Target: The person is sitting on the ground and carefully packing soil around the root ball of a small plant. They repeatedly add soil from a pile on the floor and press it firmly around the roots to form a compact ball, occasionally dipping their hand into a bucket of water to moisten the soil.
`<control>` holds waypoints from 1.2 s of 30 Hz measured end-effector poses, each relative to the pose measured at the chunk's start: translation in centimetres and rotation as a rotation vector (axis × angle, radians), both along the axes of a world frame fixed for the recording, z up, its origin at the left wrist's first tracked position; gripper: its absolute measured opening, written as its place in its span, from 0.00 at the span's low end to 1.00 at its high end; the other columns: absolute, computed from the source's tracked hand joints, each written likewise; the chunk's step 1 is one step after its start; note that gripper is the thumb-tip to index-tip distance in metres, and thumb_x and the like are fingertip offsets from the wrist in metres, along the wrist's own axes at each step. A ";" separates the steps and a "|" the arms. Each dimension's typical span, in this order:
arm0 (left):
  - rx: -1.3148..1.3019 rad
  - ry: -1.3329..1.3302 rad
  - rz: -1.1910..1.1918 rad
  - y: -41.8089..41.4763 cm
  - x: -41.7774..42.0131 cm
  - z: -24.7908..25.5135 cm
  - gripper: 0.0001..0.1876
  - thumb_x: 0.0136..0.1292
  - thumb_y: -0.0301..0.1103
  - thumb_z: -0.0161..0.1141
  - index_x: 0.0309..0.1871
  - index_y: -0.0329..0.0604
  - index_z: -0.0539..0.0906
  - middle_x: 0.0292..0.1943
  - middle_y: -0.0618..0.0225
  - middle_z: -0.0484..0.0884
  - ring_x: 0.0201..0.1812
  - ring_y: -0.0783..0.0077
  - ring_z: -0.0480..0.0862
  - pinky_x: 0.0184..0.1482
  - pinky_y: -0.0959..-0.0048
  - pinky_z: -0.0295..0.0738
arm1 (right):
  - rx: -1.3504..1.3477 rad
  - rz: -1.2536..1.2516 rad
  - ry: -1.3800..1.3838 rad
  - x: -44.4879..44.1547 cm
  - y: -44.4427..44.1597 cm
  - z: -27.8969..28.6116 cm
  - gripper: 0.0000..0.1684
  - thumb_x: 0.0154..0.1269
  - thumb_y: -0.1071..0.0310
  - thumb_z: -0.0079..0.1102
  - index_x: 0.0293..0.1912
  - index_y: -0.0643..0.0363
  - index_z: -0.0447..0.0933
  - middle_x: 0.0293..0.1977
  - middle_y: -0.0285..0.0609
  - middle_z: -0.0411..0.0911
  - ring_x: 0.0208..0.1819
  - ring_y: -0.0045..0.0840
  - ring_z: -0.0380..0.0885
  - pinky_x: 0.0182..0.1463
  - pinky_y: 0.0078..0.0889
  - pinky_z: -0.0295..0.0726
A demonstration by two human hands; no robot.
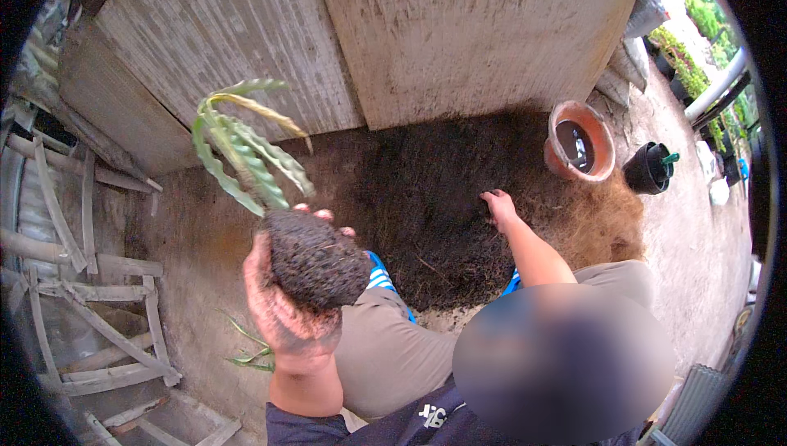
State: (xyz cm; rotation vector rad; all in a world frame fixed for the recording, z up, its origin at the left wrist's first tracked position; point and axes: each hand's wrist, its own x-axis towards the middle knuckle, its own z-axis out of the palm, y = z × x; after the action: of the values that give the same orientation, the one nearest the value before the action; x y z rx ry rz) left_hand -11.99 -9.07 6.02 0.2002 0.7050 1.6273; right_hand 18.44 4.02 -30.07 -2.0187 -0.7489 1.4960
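Note:
My left hand (289, 311) is raised and cradles the dark, soil-packed root ball (316, 261) of a plant. Long green wavy-edged leaves (258, 157), one of them yellowed, rise from the ball towards the upper left. My right hand (499, 209) reaches down to a wide spread of dark potting soil (424, 200) on the ground; its fingertips are at the soil, and whether they hold any cannot be made out. Brown coir-like fibre (605, 218) lies at the right side of the soil.
A clay pot (553, 157) with dark liquid inside stands at the soil's upper right, near black plastic pots (642, 169). Upright panels (479, 34) border the soil at the back. Wooden frames (110, 292) stand at left. Cut leaves (252, 357) lie on the floor beside my left forearm.

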 end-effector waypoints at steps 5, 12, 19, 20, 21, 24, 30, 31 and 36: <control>-0.059 -0.001 -0.116 1.0 2.3 -0.8 0.20 0.65 0.45 0.45 0.47 0.36 0.73 0.40 0.53 0.79 0.41 0.56 0.80 0.48 0.58 0.76 | -0.092 -0.248 0.426 -1.4 0.6 6.0 0.20 0.61 0.51 0.49 0.49 0.48 0.70 0.48 0.36 0.73 0.47 0.32 0.72 0.47 0.51 0.69; -0.079 -0.117 -0.257 3.6 6.2 -3.1 0.16 0.63 0.46 0.49 0.42 0.42 0.75 0.34 0.58 0.80 0.35 0.57 0.81 0.41 0.59 0.78 | 0.016 -0.139 0.756 -2.2 1.3 13.1 0.16 0.62 0.58 0.55 0.47 0.54 0.70 0.40 0.38 0.75 0.37 0.30 0.75 0.33 0.39 0.77; -0.104 -0.048 -0.265 5.3 8.3 -2.3 0.17 0.63 0.50 0.47 0.38 0.46 0.75 0.30 0.64 0.79 0.32 0.62 0.81 0.37 0.62 0.77 | 0.189 0.077 0.510 -0.9 2.2 21.4 0.18 0.61 0.60 0.57 0.47 0.59 0.70 0.37 0.39 0.75 0.33 0.27 0.76 0.30 0.36 0.78; -0.089 -0.035 -0.257 5.6 8.2 -2.7 0.17 0.62 0.50 0.47 0.38 0.46 0.75 0.30 0.64 0.79 0.32 0.62 0.81 0.37 0.62 0.77 | 0.227 0.075 0.474 -1.5 1.3 24.6 0.18 0.61 0.60 0.57 0.47 0.59 0.70 0.37 0.39 0.75 0.32 0.26 0.76 0.30 0.35 0.78; -0.071 -0.025 -0.257 6.1 8.4 -3.5 0.17 0.62 0.50 0.47 0.38 0.46 0.75 0.30 0.64 0.79 0.32 0.62 0.81 0.37 0.62 0.77 | 0.269 0.063 0.434 -1.4 0.8 26.8 0.18 0.62 0.60 0.57 0.48 0.59 0.69 0.36 0.39 0.75 0.32 0.26 0.76 0.29 0.33 0.79; -0.079 0.038 -0.235 6.2 9.5 -3.2 0.18 0.62 0.51 0.47 0.38 0.46 0.75 0.31 0.64 0.79 0.32 0.62 0.80 0.36 0.63 0.77 | 0.318 0.174 0.550 0.1 0.9 29.5 0.18 0.62 0.61 0.56 0.49 0.59 0.68 0.39 0.36 0.75 0.36 0.24 0.75 0.36 0.35 0.77; 0.059 0.111 -0.301 6.9 10.6 -5.0 0.18 0.63 0.52 0.46 0.37 0.47 0.75 0.30 0.64 0.79 0.31 0.64 0.79 0.36 0.65 0.76 | 0.396 0.049 0.773 0.8 0.0 28.9 0.11 0.64 0.62 0.53 0.42 0.58 0.70 0.34 0.36 0.76 0.33 0.26 0.76 0.34 0.35 0.78; 0.080 0.140 -0.303 7.0 10.8 -5.3 0.19 0.63 0.53 0.45 0.37 0.47 0.75 0.30 0.64 0.79 0.31 0.64 0.79 0.36 0.65 0.76 | 0.366 -0.027 0.809 0.2 -0.4 28.7 0.11 0.65 0.63 0.53 0.42 0.59 0.69 0.34 0.38 0.76 0.32 0.27 0.77 0.34 0.35 0.79; 0.042 0.146 -0.309 7.3 11.5 -5.9 0.20 0.64 0.53 0.45 0.37 0.46 0.75 0.30 0.63 0.79 0.31 0.63 0.79 0.36 0.65 0.76 | 0.283 -0.075 0.871 -0.8 -1.2 29.1 0.13 0.66 0.59 0.49 0.44 0.57 0.69 0.37 0.40 0.75 0.38 0.30 0.76 0.37 0.40 0.78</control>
State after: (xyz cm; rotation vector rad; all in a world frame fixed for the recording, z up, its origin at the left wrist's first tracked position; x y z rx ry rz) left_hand -0.46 -1.73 0.12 0.4404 0.7131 1.3412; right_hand 17.68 2.86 -0.95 -1.0053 -0.4607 1.8643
